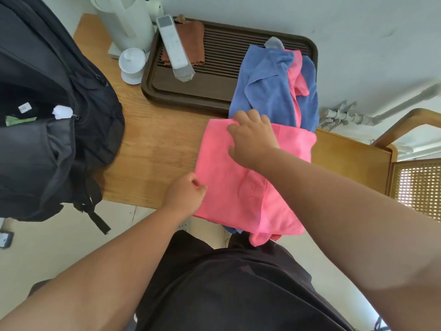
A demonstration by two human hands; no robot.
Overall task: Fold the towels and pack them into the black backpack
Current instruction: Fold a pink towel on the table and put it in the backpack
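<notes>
Pink towel [238,187] flat on the tabletop [155,144], long axis running away from the body, near end draped over the edge. Pinched at its left edge by the curled fingers of the left hand [185,197]; gripped at the far left corner by the right hand [253,137]. Probably next: carry that left edge across to the right. Black backpack [83,103] open, well apart on the left.

Table [152,149]: light wood, against the wall.
Tray [191,91]: dark brown, slatted, at the table's far side.
Remote [175,47]: white, lying on a brown cloth [194,41] in the tray.
Lidded cup [132,64]: white, just left of the tray.
Chair [417,185]: wooden, cane panel, at right.
</notes>
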